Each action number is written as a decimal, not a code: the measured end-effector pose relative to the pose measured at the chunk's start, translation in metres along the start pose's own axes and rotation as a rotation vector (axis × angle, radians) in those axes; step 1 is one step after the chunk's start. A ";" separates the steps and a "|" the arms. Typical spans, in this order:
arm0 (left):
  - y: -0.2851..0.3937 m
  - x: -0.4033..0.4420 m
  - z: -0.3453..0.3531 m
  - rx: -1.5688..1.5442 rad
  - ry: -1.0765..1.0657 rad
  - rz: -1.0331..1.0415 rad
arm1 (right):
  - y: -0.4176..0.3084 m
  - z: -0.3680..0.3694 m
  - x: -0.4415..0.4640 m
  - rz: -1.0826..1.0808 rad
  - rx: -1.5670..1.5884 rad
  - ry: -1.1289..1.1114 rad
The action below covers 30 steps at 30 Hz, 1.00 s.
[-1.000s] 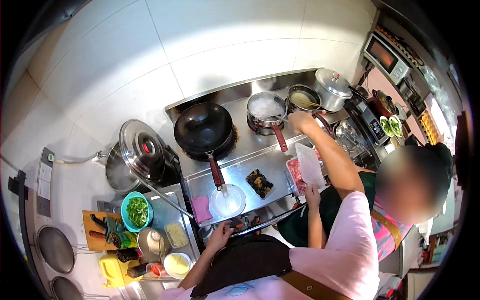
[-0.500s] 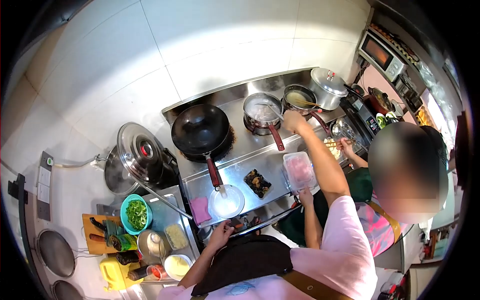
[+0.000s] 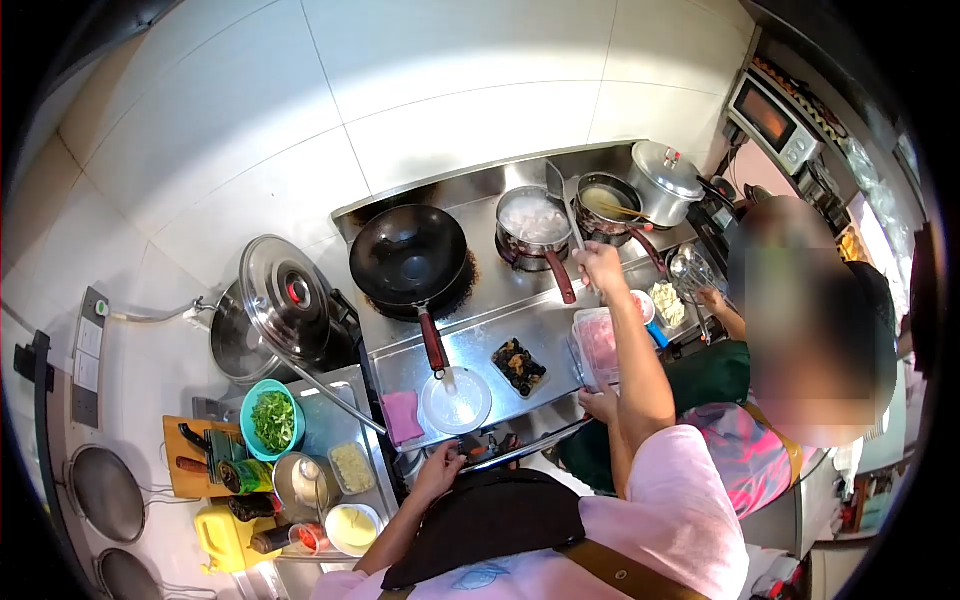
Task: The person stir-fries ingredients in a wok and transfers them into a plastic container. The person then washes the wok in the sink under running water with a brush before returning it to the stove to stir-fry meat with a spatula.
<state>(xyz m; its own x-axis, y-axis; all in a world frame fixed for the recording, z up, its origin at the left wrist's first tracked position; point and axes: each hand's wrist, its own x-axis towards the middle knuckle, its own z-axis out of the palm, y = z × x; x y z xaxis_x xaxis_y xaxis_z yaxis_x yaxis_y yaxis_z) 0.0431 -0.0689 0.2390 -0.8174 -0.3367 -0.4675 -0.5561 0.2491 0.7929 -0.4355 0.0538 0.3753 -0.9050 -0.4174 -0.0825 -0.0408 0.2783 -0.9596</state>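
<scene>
My right hand (image 3: 600, 268) grips the handle of a metal spatula (image 3: 556, 182), its blade raised just behind a small pot (image 3: 534, 222) of whitish, bubbling food. My left hand (image 3: 440, 470) is low at the stove's front edge by the control knobs, fingers curled; what they hold, if anything, is hidden. Nearest to it are a translucent lid-like dish (image 3: 457, 402) and a pink cloth (image 3: 402, 417). A black wok (image 3: 408, 255) sits on the left burner. A plastic container of pink meat (image 3: 597, 338) lies below my right forearm, with a co-worker's hand (image 3: 598, 403) at its near end.
A co-worker stands close on my right. Behind are a second saucepan (image 3: 608, 198) and a lidded pot (image 3: 668, 185). A tray of dark fungus (image 3: 519, 367) lies on the front ledge. At left are a teal bowl of chopped greens (image 3: 272, 420), a cutting board (image 3: 186, 435) and a leaning lid (image 3: 290, 292).
My right hand has lifted the spatula out of the small pot and drawn back slightly. My left hand stays by the knobs. A blue object now shows beside my right forearm.
</scene>
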 end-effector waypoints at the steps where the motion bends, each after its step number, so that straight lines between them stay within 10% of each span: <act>1: -0.004 0.002 0.001 0.000 0.017 0.020 | 0.008 0.006 -0.007 -0.015 0.075 0.015; 19: -0.022 0.026 0.007 -0.112 -0.059 0.048 | 0.067 0.046 -0.071 0.043 -0.056 0.162; 30: -0.001 0.036 0.005 0.007 -0.059 0.062 | 0.041 0.049 -0.112 0.129 0.379 0.140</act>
<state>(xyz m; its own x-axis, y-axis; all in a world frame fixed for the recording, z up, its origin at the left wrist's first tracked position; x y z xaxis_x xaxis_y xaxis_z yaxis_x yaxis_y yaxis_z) 0.0132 -0.0762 0.2196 -0.8577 -0.2660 -0.4400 -0.5049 0.2745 0.8184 -0.3155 0.0694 0.3318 -0.9422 -0.2711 -0.1967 0.2121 -0.0285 -0.9768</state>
